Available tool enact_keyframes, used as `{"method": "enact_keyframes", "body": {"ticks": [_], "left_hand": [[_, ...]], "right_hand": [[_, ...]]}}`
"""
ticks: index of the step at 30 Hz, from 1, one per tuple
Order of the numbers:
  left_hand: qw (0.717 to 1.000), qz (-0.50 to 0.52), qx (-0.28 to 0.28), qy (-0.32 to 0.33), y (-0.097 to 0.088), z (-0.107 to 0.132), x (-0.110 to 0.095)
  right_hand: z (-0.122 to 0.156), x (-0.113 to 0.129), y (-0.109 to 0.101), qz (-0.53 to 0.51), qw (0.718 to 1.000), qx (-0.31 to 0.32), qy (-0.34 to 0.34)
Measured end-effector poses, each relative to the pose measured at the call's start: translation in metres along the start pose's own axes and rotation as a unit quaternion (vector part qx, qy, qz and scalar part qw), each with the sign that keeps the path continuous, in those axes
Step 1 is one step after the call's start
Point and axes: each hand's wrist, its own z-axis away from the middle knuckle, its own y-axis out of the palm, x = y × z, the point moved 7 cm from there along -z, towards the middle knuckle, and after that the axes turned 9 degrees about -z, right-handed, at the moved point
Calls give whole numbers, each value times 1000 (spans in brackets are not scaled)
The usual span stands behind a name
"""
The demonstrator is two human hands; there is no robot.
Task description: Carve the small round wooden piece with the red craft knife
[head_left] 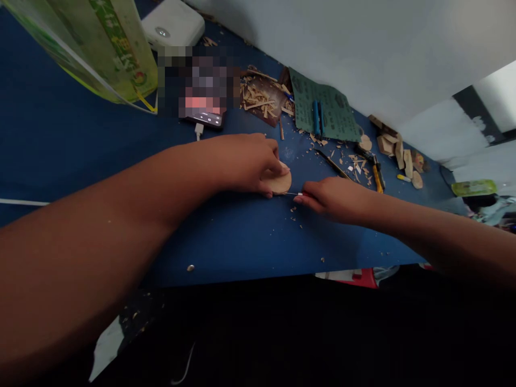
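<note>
Pinching a round wooden disc (pixel 281 183) from above, the left hand (pixel 242 164) curls over most of it, so only a lower crescent and a sliver of the rim show. The disc sits on the blue table (pixel 80 134), between the two hands. The right hand (pixel 334 200) keeps a narrow grip on a thin tool (pixel 292 193), its thumb and fingers closed around a red part that they mostly hide. Its pale shaft reaches the disc's edge, though whether it actually touches is too fine to make out, and the tool's exact kind cannot be told.

Just beyond the right hand lies a dark, slender file (pixel 332 164), and farther along sit a yellow knife (pixel 378 174) and a loose heap of wood blocks (pixel 389 145). Shavings cover a dark board (pixel 262 99) beside green sandpaper (pixel 324 105). A pixelated patch hides most of a phone (pixel 205 121), leaving its lower edge and a white plug (pixel 198 130) in view. A plastic bag (pixel 116 48) and a white power bank (pixel 171 24) are cut off by the top of the frame. The left forearm blocks much of the near table, and the floor below falls into darkness.
</note>
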Motion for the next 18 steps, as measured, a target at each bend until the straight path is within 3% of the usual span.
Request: {"method": "enact_keyframes", "body": {"ticks": [8, 14, 18], "left_hand": [[1000, -7, -8, -2, 1, -1, -1], [1000, -9, -11, 1, 1, -3, 0], [1000, -8, -9, -4, -1, -1, -1]], "right_hand": [[-3, 2, -4, -4, 1000, 18, 3], [-9, 0, -4, -113, 989, 93, 34], [-10, -1, -8, -125, 986, 99, 47]]}}
